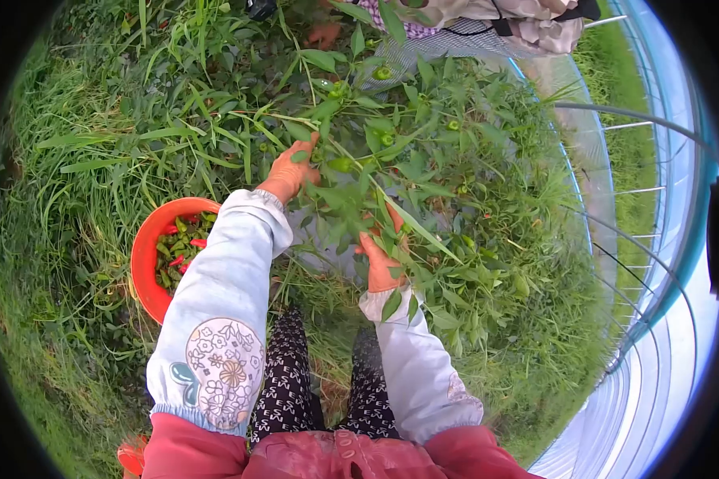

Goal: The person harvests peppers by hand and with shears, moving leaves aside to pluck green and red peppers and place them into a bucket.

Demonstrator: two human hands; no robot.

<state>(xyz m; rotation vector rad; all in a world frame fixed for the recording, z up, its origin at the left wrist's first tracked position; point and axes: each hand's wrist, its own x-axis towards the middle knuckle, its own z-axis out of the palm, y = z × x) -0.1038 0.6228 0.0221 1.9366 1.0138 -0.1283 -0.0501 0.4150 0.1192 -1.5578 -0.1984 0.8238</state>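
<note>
Spreading around twelve o'clock is the plant (pixel 413 168); a bucket (pixel 145 263) sits at nine. Left hand (pixel 291 171), at eleven, and right hand (pixel 382 263), at four, touch the plant; I cannot tell either grip. A green pepper (pixel 341 164) hangs at twelve.

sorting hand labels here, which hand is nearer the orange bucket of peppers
Left. The left hand is ahead and to the right of the bucket; the right hand is farther off to the bucket's right, partly hidden by leaves.
</note>
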